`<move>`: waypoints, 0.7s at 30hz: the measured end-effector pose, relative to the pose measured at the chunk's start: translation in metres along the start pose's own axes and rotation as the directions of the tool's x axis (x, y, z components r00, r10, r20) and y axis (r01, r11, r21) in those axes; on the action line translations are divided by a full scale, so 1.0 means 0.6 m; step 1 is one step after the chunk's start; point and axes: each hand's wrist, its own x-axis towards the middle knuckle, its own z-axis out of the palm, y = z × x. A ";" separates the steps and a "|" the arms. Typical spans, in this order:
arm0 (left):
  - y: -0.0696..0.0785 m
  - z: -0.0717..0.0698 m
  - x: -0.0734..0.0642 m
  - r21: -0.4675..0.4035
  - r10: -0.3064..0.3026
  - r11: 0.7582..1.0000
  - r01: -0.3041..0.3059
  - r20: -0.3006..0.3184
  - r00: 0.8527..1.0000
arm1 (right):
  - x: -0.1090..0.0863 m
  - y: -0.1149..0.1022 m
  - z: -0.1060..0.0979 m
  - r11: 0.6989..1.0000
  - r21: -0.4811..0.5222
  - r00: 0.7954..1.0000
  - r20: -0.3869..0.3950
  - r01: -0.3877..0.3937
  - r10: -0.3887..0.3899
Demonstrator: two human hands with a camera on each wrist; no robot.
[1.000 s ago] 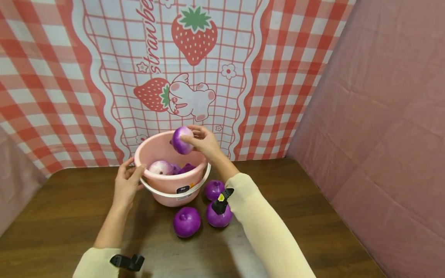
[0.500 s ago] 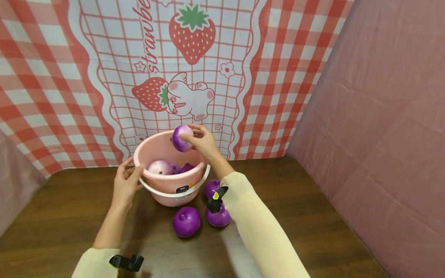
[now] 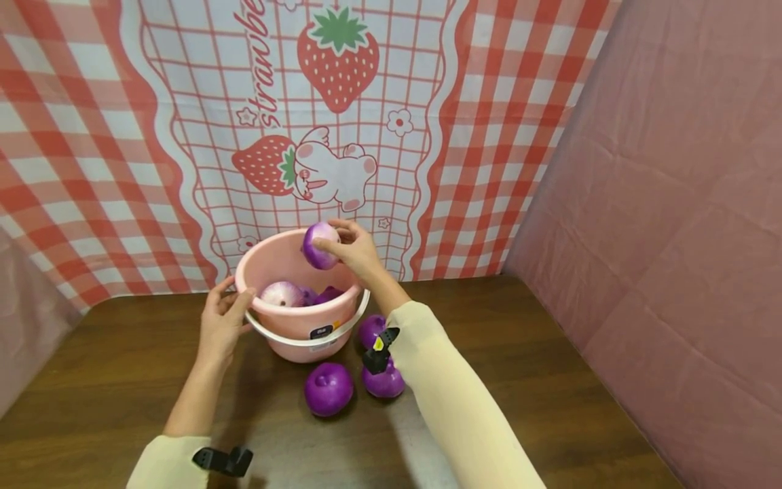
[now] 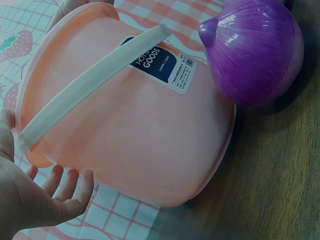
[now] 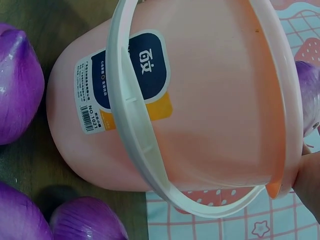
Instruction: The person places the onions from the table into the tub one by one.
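Observation:
A pink bucket (image 3: pixel 293 326) with a white handle stands on the wooden table in the head view. My left hand (image 3: pixel 222 319) holds the left side of its rim, thumb over the edge and fingers beneath. My right hand (image 3: pixel 356 252) grips a purple-and-white onion (image 3: pixel 319 246) above the bucket's opening, near the back right rim. Inside the bucket lie a pale onion (image 3: pixel 283 295) and darker purple ones (image 3: pixel 328 295), partly hidden by the front wall. In the right wrist view the rim covers most of the gripped onion (image 5: pixel 308 92).
A purple onion (image 3: pixel 328 389) sits on the table (image 3: pixel 489 380) in front of the bucket. Two more, a nearer onion (image 3: pixel 383 382) and a farther onion (image 3: pixel 370 331), lie right of it, partly behind my right sleeve. A strawberry-printed checked cloth (image 3: pixel 489 136) hangs behind.
My right hand stays above the bucket with the onion, shifting only slightly. The right forearm has moved a little left. My left hand keeps its place on the rim.

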 end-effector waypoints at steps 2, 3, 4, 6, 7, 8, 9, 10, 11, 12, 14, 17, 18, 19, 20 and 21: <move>-0.001 0.000 0.000 -0.001 0.001 1.000 -0.001 0.003 1.000 | -0.001 0.000 0.000 1.000 -0.012 1.000 0.006 0.002 -0.002; -0.001 0.000 0.000 -0.001 0.001 1.000 -0.001 0.004 1.000 | -0.001 0.000 -0.001 1.000 -0.024 1.000 0.006 0.002 -0.002; -0.001 -0.001 0.000 -0.002 0.002 1.000 -0.002 0.005 1.000 | -0.001 0.000 -0.001 0.999 -0.033 1.000 0.009 0.003 -0.002; -0.002 -0.001 0.000 -0.004 0.002 1.000 -0.002 0.003 1.000 | -0.001 0.000 -0.002 0.999 -0.046 1.000 0.014 0.003 -0.002; -0.002 -0.001 0.001 -0.005 0.002 1.000 -0.002 0.003 1.000 | -0.001 0.000 -0.003 0.999 -0.051 1.000 0.014 0.003 -0.003; -0.002 -0.001 0.000 -0.007 0.002 1.000 -0.002 0.002 1.000 | -0.002 0.000 -0.003 0.999 -0.054 1.000 0.015 0.004 -0.003; -0.002 -0.001 0.000 -0.008 0.001 1.000 -0.001 0.002 1.000 | -0.001 0.000 -0.004 0.999 -0.052 1.000 0.016 0.003 -0.002; -0.001 0.000 0.000 -0.008 0.002 1.000 -0.002 0.001 1.000 | -0.001 0.000 -0.004 0.999 -0.045 1.000 0.021 0.002 -0.001; -0.001 0.000 0.000 -0.009 0.002 1.000 -0.002 0.001 1.000 | -0.001 0.000 -0.005 0.999 -0.039 1.000 0.025 0.002 -0.001; -0.001 0.000 0.000 -0.010 0.002 1.000 -0.002 0.001 1.000 | -0.002 -0.001 -0.005 0.999 -0.038 1.000 0.026 0.004 -0.003; -0.001 0.001 0.000 -0.012 0.003 1.000 -0.003 0.002 1.000 | -0.002 -0.001 -0.006 1.000 -0.030 0.999 0.033 0.005 -0.004; -0.001 0.001 -0.001 -0.013 0.003 1.000 -0.003 0.001 1.000 | -0.002 -0.002 -0.006 1.000 -0.020 0.999 0.040 0.000 0.001; -0.001 0.001 -0.001 -0.014 0.002 1.000 -0.002 0.000 1.000 | -0.002 -0.002 -0.006 1.000 -0.020 0.999 0.042 -0.002 0.003; -0.001 0.001 -0.001 -0.014 0.001 1.000 -0.001 -0.001 1.000 | -0.002 -0.002 -0.007 1.000 -0.019 0.999 0.043 -0.004 0.004; -0.001 0.001 -0.001 -0.015 0.001 1.000 -0.001 -0.002 1.000 | -0.002 -0.002 -0.006 1.000 -0.019 0.999 0.046 -0.004 0.005; -0.001 0.001 -0.002 -0.015 0.001 1.000 -0.001 -0.002 1.000 | -0.002 -0.002 -0.006 1.000 -0.019 0.999 0.047 -0.003 0.004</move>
